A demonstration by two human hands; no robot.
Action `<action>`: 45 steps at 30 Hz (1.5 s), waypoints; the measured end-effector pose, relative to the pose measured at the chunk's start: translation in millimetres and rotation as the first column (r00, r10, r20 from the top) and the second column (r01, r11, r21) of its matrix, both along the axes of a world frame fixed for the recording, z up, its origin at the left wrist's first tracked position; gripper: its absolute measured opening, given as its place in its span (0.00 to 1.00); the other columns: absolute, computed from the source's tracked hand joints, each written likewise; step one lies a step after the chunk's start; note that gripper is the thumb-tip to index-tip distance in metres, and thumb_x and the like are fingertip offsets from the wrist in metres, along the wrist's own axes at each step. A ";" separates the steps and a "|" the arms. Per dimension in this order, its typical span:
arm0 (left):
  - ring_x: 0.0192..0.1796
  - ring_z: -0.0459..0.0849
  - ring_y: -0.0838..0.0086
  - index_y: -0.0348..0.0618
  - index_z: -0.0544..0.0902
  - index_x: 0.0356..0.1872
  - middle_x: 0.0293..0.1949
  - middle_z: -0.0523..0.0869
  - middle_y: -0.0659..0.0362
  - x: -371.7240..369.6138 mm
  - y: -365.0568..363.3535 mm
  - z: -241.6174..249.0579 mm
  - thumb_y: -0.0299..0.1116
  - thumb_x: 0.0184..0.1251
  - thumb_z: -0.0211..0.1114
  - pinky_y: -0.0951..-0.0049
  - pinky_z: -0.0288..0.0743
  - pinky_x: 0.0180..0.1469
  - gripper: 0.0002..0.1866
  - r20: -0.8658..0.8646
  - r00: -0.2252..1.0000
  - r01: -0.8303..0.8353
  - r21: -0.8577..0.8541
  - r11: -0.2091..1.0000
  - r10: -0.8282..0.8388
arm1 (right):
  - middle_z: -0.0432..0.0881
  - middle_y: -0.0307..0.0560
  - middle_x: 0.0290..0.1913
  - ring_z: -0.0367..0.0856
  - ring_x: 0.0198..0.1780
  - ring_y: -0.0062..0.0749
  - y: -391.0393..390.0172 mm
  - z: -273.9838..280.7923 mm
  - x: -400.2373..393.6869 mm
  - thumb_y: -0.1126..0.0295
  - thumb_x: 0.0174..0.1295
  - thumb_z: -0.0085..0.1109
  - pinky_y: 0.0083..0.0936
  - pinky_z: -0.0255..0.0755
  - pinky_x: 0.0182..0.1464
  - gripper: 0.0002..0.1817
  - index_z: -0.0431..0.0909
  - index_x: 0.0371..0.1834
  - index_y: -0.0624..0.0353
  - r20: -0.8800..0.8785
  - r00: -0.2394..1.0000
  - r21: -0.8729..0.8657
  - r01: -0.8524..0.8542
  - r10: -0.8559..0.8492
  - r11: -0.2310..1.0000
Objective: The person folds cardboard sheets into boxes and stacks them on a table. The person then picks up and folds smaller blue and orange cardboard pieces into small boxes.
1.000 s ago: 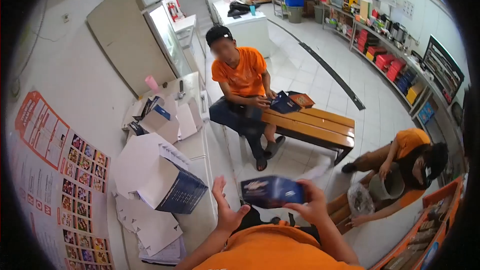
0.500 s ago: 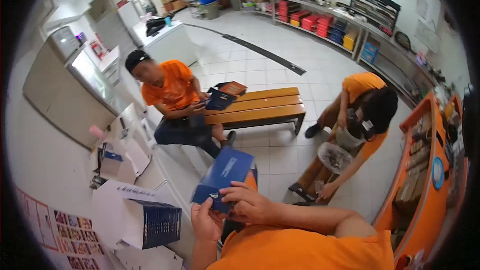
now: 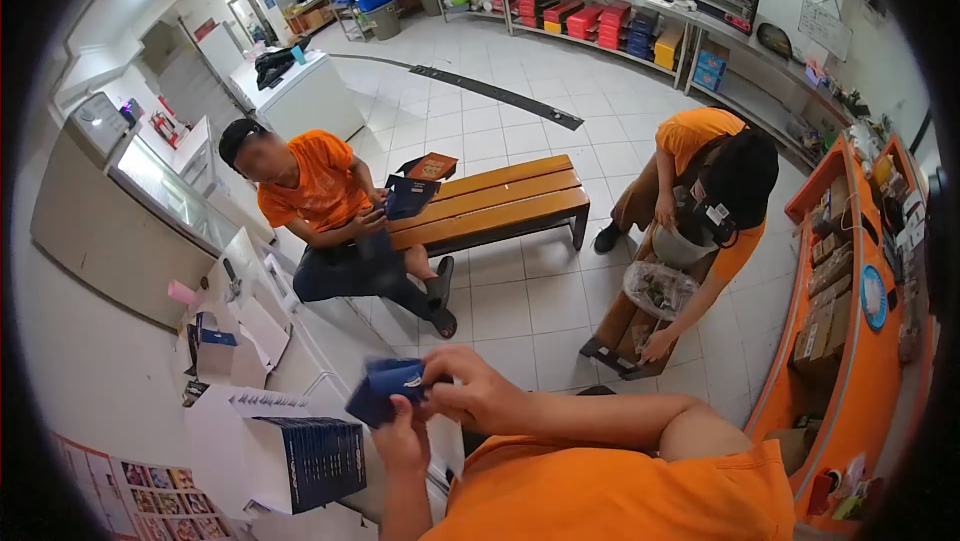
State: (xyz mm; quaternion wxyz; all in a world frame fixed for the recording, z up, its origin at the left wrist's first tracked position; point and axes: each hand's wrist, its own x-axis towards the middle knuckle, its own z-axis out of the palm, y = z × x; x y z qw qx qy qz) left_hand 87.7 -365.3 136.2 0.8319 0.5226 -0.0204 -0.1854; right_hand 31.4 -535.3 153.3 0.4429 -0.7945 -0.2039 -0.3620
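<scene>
Both my hands hold a dark blue printed carton (image 3: 385, 391) in front of my chest. My left hand (image 3: 405, 441) pinches its lower edge from below, thumb against the card. At the right side of the carton, my right hand (image 3: 472, 393) grips with bent fingers next to a small white mark. The carton is seen folded and tilted, partly blurred at its upper left, and my fingers hide some of it. Below and left of my hands, a stack of similar dark blue cartons (image 3: 325, 466) stands on the white counter.
A person in an orange shirt (image 3: 315, 176) sits by a wooden bench (image 3: 500, 203), handling dark blue card. Another person (image 3: 705, 151) bends over a bucket (image 3: 680, 246) and a plastic bag (image 3: 660, 291) at the right. Orange shelving (image 3: 800, 371) stands far right.
The carton, earlier showing a broad flat face, now looks narrower and folded between my hands. My right hand has shifted slightly left and up. The whole view has shifted a little.
</scene>
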 end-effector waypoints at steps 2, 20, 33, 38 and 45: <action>0.46 0.89 0.66 0.39 0.81 0.57 0.49 0.88 0.56 -25.4 -27.0 25.4 0.37 0.76 0.69 0.65 0.84 0.52 0.16 0.052 0.991 -0.117 -0.081 0.990 0.121 | 0.76 0.54 0.53 0.75 0.61 0.53 1.6 -8.9 0.6 0.73 0.59 0.74 0.53 0.66 0.67 0.09 0.81 0.39 0.53 -0.165 0.979 0.109 0.141 -0.122 0.984; 0.37 0.86 0.69 0.44 0.73 0.67 0.28 0.89 0.62 -29.7 29.3 46.7 0.34 0.62 0.77 0.66 0.70 0.50 0.33 0.323 0.681 0.022 0.888 0.459 -0.657 | 0.84 0.59 0.46 0.83 0.46 0.55 -19.5 -10.2 -33.6 0.64 0.73 0.62 0.41 0.75 0.49 0.12 0.75 0.49 0.60 -0.840 0.375 0.230 -0.406 0.391 0.885; 0.69 0.66 0.36 0.46 0.67 0.70 0.63 0.66 0.34 -36.2 31.9 -10.5 0.45 0.48 0.86 0.43 0.67 0.68 0.49 0.741 0.637 -0.465 0.590 0.660 -0.213 | 0.85 0.48 0.48 0.84 0.53 0.34 17.1 -14.9 15.4 0.64 0.76 0.59 0.30 0.75 0.55 0.16 0.79 0.59 0.64 -0.673 0.270 0.702 -0.060 0.689 0.710; 0.66 0.73 0.46 0.51 0.73 0.65 0.64 0.68 0.40 -36.1 47.1 19.4 0.43 0.49 0.85 0.50 0.71 0.65 0.41 0.811 0.563 -0.292 0.374 0.880 -0.158 | 0.82 0.59 0.58 0.81 0.55 0.56 23.4 -4.7 23.2 0.73 0.70 0.62 0.35 0.73 0.59 0.24 0.72 0.68 0.63 -0.642 0.677 0.213 -0.294 0.360 0.932; 0.71 0.70 0.47 0.58 0.80 0.62 0.67 0.68 0.43 -57.9 78.5 37.1 0.43 0.46 0.88 0.51 0.69 0.71 0.38 0.870 0.490 -0.396 0.273 0.877 -0.050 | 0.85 0.58 0.44 0.86 0.47 0.53 31.7 -35.6 45.5 0.69 0.61 0.70 0.37 0.79 0.51 0.23 0.76 0.57 0.63 -0.691 0.722 -0.052 -0.063 0.010 0.997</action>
